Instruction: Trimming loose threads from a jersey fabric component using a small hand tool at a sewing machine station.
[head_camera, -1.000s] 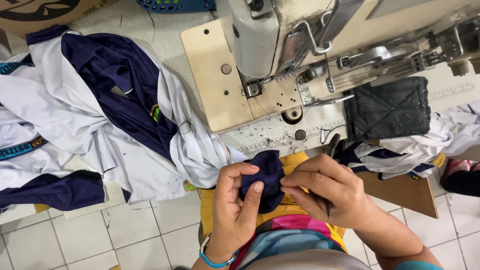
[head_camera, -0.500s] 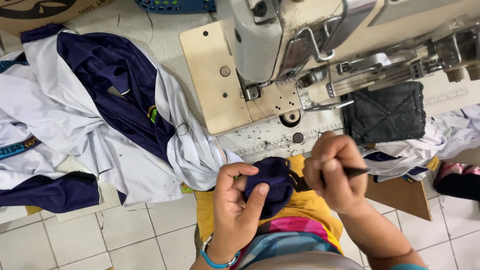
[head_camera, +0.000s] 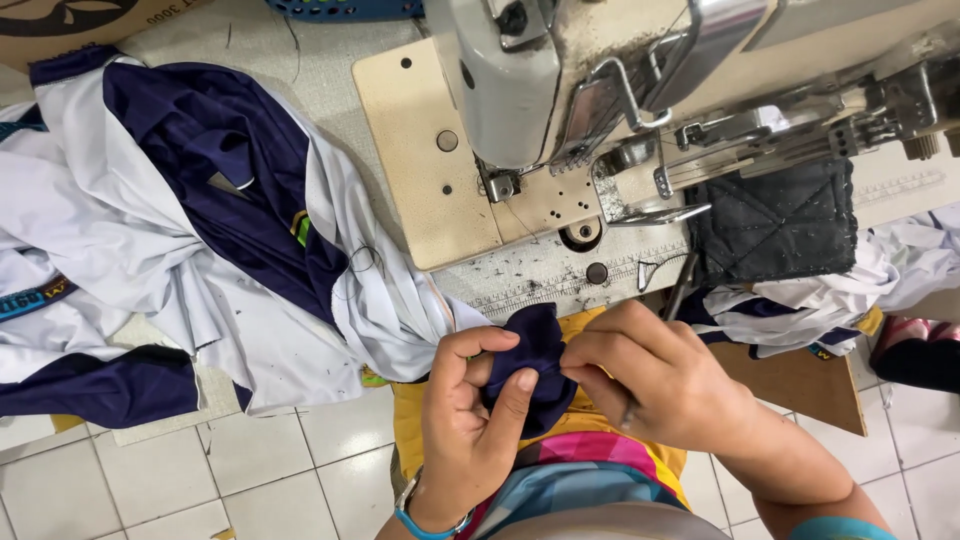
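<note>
Head view, items listed largest to smallest:

Sewing machine (head_camera: 600, 90): grey and cream, at 12 to 2 o'clock, on a beige bed plate (head_camera: 420, 150).

White and navy garment (head_camera: 200, 250): heaped at 9 to 10 o'clock on the table, one end trailing toward the hands.

Black quilted pad (head_camera: 775, 220): at 2 o'clock, resting on more white fabric (head_camera: 800, 300).

Right hand (head_camera: 660, 385): at 5 o'clock, fingertips pinched on the upper edge of the navy fabric piece; a thin dark tool (head_camera: 682, 285) pokes out past the knuckles toward the machine, how it is gripped cannot be told.

Left hand (head_camera: 470, 420): at 6 o'clock, thumb and fingers clenched around the navy fabric piece from the left; blue wristband (head_camera: 425, 520) on the wrist.

Navy fabric piece (head_camera: 535, 360): bunched between both hands, just below the table edge, over a yellow cloth (head_camera: 430, 415) on the lap, and joined to the white garment at its left
</note>
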